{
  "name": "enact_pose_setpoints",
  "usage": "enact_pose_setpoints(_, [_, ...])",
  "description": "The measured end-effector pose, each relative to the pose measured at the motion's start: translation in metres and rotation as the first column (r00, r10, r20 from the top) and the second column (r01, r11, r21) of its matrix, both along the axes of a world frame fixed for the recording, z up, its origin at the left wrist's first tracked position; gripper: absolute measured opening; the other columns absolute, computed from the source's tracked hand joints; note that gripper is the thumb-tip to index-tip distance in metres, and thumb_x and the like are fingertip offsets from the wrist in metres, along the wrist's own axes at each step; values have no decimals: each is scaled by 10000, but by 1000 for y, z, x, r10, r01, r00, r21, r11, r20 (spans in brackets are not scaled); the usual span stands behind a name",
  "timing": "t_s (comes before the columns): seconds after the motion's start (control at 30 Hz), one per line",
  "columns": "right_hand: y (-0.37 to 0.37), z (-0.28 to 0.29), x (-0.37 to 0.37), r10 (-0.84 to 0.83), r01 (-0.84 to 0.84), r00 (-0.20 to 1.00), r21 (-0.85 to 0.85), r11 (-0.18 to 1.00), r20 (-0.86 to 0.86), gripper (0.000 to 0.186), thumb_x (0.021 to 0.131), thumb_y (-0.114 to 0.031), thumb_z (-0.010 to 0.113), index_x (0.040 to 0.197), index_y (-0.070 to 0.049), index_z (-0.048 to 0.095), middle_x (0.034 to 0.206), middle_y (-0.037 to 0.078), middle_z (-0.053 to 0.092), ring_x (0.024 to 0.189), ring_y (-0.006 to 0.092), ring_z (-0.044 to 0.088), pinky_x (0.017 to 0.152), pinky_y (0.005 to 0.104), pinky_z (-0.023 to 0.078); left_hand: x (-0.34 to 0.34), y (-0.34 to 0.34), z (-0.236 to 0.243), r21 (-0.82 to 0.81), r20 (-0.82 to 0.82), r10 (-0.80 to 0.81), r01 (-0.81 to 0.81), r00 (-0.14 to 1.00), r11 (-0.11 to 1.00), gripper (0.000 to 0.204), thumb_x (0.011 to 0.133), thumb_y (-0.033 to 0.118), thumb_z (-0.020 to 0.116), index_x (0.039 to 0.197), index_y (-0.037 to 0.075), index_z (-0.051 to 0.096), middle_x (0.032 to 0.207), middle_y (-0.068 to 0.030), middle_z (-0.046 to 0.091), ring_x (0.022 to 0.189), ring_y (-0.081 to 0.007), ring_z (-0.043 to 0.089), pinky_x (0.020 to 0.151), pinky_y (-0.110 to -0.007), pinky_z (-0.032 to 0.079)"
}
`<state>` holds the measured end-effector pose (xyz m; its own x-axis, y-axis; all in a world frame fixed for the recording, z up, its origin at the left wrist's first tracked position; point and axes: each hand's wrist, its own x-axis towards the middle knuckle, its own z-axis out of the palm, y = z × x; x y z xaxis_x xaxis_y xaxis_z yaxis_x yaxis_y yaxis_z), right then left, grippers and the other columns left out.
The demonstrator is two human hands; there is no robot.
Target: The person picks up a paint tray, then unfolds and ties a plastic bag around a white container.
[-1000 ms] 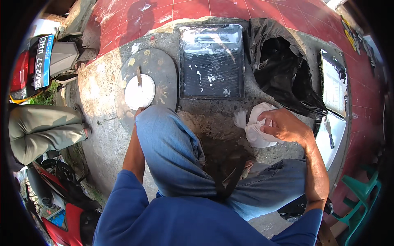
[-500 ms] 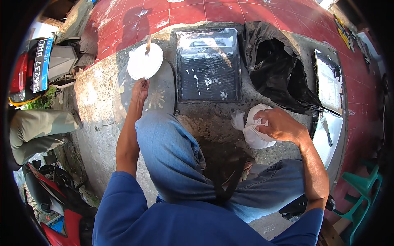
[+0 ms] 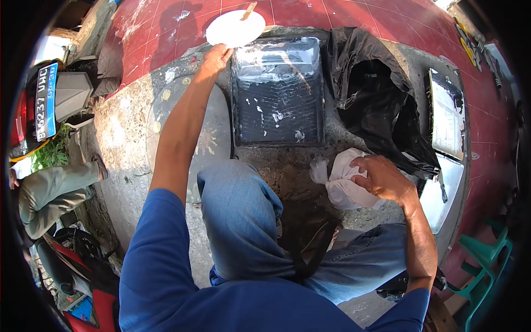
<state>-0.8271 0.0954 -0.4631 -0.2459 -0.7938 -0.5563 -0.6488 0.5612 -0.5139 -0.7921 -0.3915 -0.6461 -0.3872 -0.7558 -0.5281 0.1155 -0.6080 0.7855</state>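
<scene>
My left hand (image 3: 215, 60) is stretched far forward, pinching the near rim of a round white lid (image 3: 229, 30). A brown wooden stick (image 3: 248, 11) lies on that lid and juts past its far edge. Just right of it is a black paint tray (image 3: 276, 119), smeared with white paint. My right hand (image 3: 384, 180) hangs at a knotted white plastic bag (image 3: 344, 188), its fingers bent and parted with nothing visibly between them. Whether the fingertips touch the bag I cannot tell.
A crumpled black plastic bag (image 3: 376, 105) lies right of the tray. Farther right are white-coated panels (image 3: 445, 119) with a dark-handled tool (image 3: 443, 189) and a green plastic chair (image 3: 484, 252). Left, a person's legs (image 3: 58, 191) show beside a parked motorbike (image 3: 74, 97).
My left hand has carried the white lid, with the stick on it, forward and to the right, toward the far left corner of the tray. The right hand has stayed by the white bag.
</scene>
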Motion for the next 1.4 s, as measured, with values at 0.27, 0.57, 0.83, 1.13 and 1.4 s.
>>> enact_pose_setpoints(0.27, [-5, -22, -15, 73, -62, 993, -122, 991, 88, 320, 816, -222, 616, 1054, -11, 588, 877, 154, 620, 828, 332, 598, 760, 413, 446, -18, -8, -24, -39, -130, -183, 180, 975, 983, 97, 807, -41, 573, 892, -30, 528, 905, -130, 598, 852, -234, 606, 871, -331, 521])
enact_pose_setpoints(0.57, [4, -27, -5, 48, -41, 999, -330, 943, 12, 288, 814, -199, 610, 1029, -9, 589, 941, 168, 620, 933, 347, 586, 821, 434, 451, -108, 100, 118, -88, -61, -391, 385, 918, 919, 136, 810, -75, 543, 945, -64, 526, 1031, -157, 567, 976, -254, 575, 938, -367, 487])
enact_pose_setpoints(0.83, [28, -14, 10, 67, -71, 997, -345, 936, -23, 230, 806, -191, 608, 930, 3, 604, 931, 194, 617, 956, 340, 588, 824, 438, 461, -201, 271, 160, -153, 0, -686, 678, 727, 719, 263, 833, -93, 473, 1086, -80, 403, 1132, -177, 454, 1026, -255, 525, 936, -343, 500])
enact_pose_setpoints(1.13, [79, -25, 0, 60, -80, 996, -374, 924, -65, 325, 786, -180, 621, 1067, -24, 573, 915, 164, 604, 890, 330, 599, 784, 411, 474, -250, 443, 126, -105, 173, -767, 786, 618, 609, 385, 787, -75, 497, 1169, -38, 468, 1105, -149, 573, 972, -282, 595, 875, -428, 496])
enact_pose_setpoints(1.4, [87, -21, -7, 60, -61, 998, -307, 950, -15, 266, 811, -196, 589, 1022, -34, 582, 938, 163, 611, 927, 330, 583, 823, 419, 449, -271, 460, 69, -79, 571, -558, 717, 602, 692, 370, 790, 57, 574, 1139, -50, 511, 1156, -174, 574, 968, -261, 613, 776, -326, 509])
